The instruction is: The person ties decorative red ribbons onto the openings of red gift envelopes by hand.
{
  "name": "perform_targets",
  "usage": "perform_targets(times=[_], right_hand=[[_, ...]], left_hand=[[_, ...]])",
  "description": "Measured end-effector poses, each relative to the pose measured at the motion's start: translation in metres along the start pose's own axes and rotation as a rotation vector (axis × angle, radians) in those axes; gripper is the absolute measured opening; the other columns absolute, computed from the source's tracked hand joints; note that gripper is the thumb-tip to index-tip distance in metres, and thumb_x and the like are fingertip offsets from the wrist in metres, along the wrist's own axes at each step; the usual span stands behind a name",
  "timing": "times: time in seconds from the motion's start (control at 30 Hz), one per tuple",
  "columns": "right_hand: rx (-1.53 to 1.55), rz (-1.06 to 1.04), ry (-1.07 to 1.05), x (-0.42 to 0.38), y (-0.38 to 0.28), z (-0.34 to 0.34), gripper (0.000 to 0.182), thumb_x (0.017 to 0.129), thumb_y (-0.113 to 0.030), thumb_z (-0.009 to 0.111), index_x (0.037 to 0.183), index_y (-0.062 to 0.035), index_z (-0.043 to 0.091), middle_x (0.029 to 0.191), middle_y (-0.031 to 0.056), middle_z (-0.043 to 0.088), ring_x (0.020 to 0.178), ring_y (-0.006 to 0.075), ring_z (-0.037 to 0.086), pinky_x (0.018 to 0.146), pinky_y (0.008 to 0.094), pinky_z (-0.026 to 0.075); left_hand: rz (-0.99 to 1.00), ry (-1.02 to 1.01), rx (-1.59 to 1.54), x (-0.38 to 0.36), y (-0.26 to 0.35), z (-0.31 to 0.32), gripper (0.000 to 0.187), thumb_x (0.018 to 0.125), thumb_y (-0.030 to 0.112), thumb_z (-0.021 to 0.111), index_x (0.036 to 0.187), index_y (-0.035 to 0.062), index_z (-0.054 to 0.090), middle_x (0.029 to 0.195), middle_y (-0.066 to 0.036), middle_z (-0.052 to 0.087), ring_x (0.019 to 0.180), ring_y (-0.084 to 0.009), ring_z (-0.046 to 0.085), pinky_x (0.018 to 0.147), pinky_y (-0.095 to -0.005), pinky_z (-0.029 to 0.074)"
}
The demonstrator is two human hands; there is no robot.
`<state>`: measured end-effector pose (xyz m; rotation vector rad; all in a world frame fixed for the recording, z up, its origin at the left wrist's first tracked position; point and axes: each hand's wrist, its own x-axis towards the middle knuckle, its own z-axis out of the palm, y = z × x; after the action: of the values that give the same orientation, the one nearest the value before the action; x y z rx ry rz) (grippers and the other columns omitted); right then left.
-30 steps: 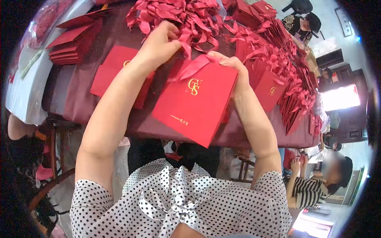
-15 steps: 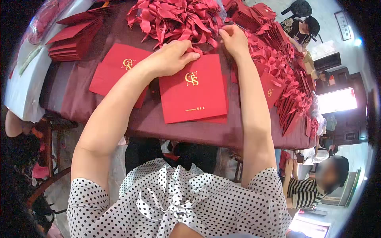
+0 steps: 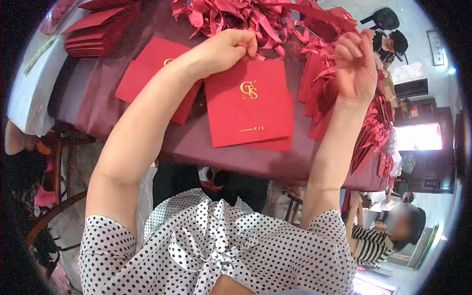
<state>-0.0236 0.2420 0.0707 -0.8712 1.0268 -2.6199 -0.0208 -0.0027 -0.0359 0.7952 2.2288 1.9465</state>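
Note:
A flat red paper gift bag [image 3: 248, 115] with gold lettering lies in front of me, overlapping a second red bag [image 3: 282, 143] beneath it. My left hand [image 3: 228, 51] is closed at its top edge, thumb and forefinger pinched together; whether they also grip a ribbon there is hidden. Raised to the right, my right hand [image 3: 356, 69] has its fingers curled in. A red ribbon [image 3: 314, 14] stretches toward those fingertips from the heap of loose red ribbons [image 3: 236, 17] beyond the bags.
More flat red bags [image 3: 152, 73] lie to the left, with a folded stack [image 3: 93, 42] farther back. Many ribbon-handled bags [image 3: 319, 98] line the right side of the cloth-covered table [image 3: 211, 160]. Other people [image 3: 388, 236] are at the right, and a chair [image 3: 59, 172] stands left.
My right hand has moved right and lifted from the ribbon heap, with a ribbon now drawn out toward it. My left hand has curled its fingers at the bag's top edge.

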Motion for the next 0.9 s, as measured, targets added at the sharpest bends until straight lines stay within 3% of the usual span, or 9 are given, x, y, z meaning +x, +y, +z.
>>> perform_targets(times=[0.1,0.23,0.33,0.43,0.5,0.63,0.73,0.8,0.9], right_hand=[[0.01,-0.032,0.091,-0.017,0.004,0.004,0.031,0.09,-0.005,0.055,0.119,0.0028,0.051,0.094,0.0036,0.049,0.07,0.0113,0.041,0.064,0.0227,0.039],[-0.428,-0.107,0.05,-0.042,0.016,-0.007,0.031,0.089,-0.003,0.057,0.118,0.0055,0.053,0.106,0.0127,0.062,0.091,0.0143,0.06,0.072,0.0221,0.048],[-0.915,-0.134,0.312,-0.053,0.024,0.004,0.018,0.085,-0.008,0.064,0.101,0.001,0.065,0.1,0.0098,0.063,0.086,0.0109,0.06,0.067,0.0227,0.048],[-1.697,-0.452,0.083,-0.053,0.032,0.01,0.015,0.078,-0.005,0.068,0.093,-0.0074,0.068,0.086,0.0066,0.065,0.081,0.0161,0.06,0.068,0.0266,0.047],[-1.533,-0.242,-0.015,-0.057,0.044,0.016,0.015,0.077,-0.005,0.067,0.093,-0.0059,0.067,0.086,0.0087,0.065,0.079,0.0184,0.06,0.07,0.0284,0.048],[-1.526,0.069,0.02,-0.063,0.06,0.029,0.013,0.081,-0.01,0.064,0.092,-0.004,0.065,0.081,0.0092,0.067,0.075,0.0181,0.064,0.066,0.0282,0.049],[-1.509,0.109,-0.016,-0.062,0.057,0.022,0.013,0.081,-0.011,0.065,0.092,-0.003,0.065,0.08,0.0103,0.068,0.071,0.0172,0.064,0.065,0.0281,0.049],[-1.477,0.12,0.002,-0.062,0.057,0.021,0.013,0.081,-0.011,0.065,0.091,-0.0023,0.064,0.079,0.0109,0.068,0.071,0.0167,0.065,0.065,0.0279,0.049],[-1.39,0.126,0.015,-0.062,0.061,0.014,0.013,0.081,-0.01,0.065,0.091,-0.0012,0.064,0.078,0.0099,0.067,0.072,0.0145,0.064,0.065,0.0269,0.048]], left_hand=[[-0.055,-0.083,-0.064,0.0,-0.002,0.0,0.014,0.083,-0.002,0.045,0.085,-0.0008,0.059,0.084,-0.003,0.06,0.085,-0.0109,0.054,0.081,-0.0238,0.041],[-0.145,-0.091,0.012,-0.005,0.006,0.002,0.009,0.085,0.006,0.055,0.089,0.0008,0.061,0.084,-0.002,0.062,0.083,-0.0095,0.055,0.078,-0.023,0.042],[-0.142,-0.163,0.084,-0.01,0.015,0.002,0.011,0.082,0.01,0.064,0.088,0.0013,0.061,0.082,0.0,0.062,0.079,-0.0078,0.054,0.074,-0.0227,0.043],[-0.196,-0.227,0.133,-0.011,0.018,0.004,0.015,0.078,0.01,0.069,0.085,0.0021,0.059,0.083,-0.002,0.059,0.083,-0.0108,0.053,0.078,-0.0251,0.042],[0.135,-0.084,0.432,-0.012,0.013,0.006,0.016,0.078,0.011,0.069,0.084,0.0027,0.056,0.088,-0.005,0.054,0.092,-0.0166,0.049,0.086,-0.0284,0.037],[0.225,-0.072,0.49,-0.013,0.018,0.006,0.017,0.079,0.012,0.067,0.085,0.0027,0.054,0.091,-0.008,0.049,0.1,-0.0218,0.045,0.092,-0.0315,0.033],[0.242,-0.177,0.474,-0.011,0.022,0.004,0.015,0.081,0.012,0.065,0.085,0.0041,0.053,0.088,-0.003,0.051,0.092,-0.0152,0.048,0.086,-0.0268,0.037],[-0.157,-0.313,-0.152,-0.012,0.019,0.005,0.011,0.082,0.011,0.064,0.086,0.0054,0.055,0.084,0.003,0.054,0.083,-0.0077,0.05,0.079,-0.0207,0.039],[-0.235,-0.332,-0.305,-0.012,0.018,0.009,0.012,0.082,0.01,0.065,0.09,0.0057,0.058,0.082,0.006,0.056,0.078,-0.0027,0.051,0.074,-0.0163,0.04]])
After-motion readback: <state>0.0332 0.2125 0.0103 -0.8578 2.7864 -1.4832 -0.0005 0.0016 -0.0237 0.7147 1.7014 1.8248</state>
